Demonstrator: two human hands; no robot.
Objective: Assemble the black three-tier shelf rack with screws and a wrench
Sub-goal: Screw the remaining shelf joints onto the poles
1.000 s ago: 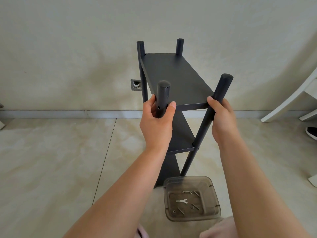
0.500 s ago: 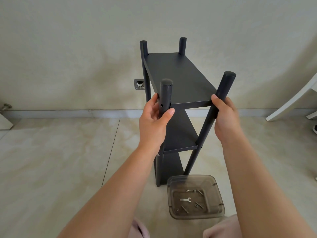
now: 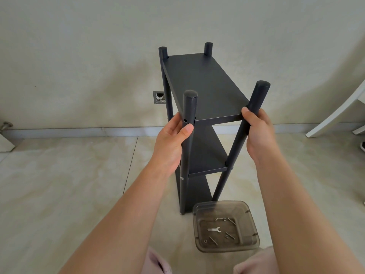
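Observation:
The black three-tier shelf rack (image 3: pixel 205 84) stands upright on the tiled floor in front of the wall. My left hand (image 3: pixel 170 143) grips the near left post (image 3: pixel 190 107) just below an empty screw hole, thumb in front. My right hand (image 3: pixel 258 135) grips the near right post (image 3: pixel 256 99) at the level of the top shelf's front corner. A small silver wrench (image 3: pixel 214 229) and several screws (image 3: pixel 229 235) lie in a smoky clear plastic tray (image 3: pixel 245 212) on the floor by the rack's near feet.
A wall with a white skirting board runs behind the rack, with a small square wall opening (image 3: pixel 159 97) to its left. White furniture legs (image 3: pixel 335 113) lean in at the right edge. My knees in pink cloth (image 3: pixel 158 262) show at the bottom.
My left hand has slid a little down the near left post, uncovering its screw hole. The view has shifted slightly; the rack stays upright and my right hand keeps its hold.

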